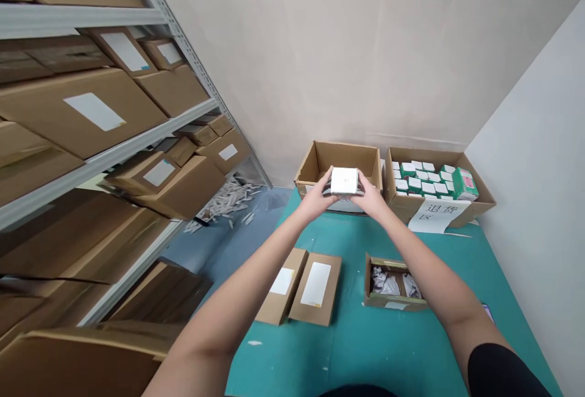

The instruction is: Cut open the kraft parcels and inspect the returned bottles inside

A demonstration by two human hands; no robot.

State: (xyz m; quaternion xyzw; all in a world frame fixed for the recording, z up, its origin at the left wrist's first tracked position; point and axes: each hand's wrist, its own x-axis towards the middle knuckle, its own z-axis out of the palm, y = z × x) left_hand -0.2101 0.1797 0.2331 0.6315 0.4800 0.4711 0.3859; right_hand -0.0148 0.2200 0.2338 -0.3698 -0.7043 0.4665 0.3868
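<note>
White box, between left fingers, right fingers

Right at twelve o'clock, the small box sits between the left hand and the right hand, over an open carton at the far edge of the table! Just beside it at one o'clock stands a carton of little boxes, a paper sign on its front. Nearer, two flat boxes lie side by side at eleven, a paper-stuffed box sits at one, and shelves of cartons run along ten o'clock.
</note>
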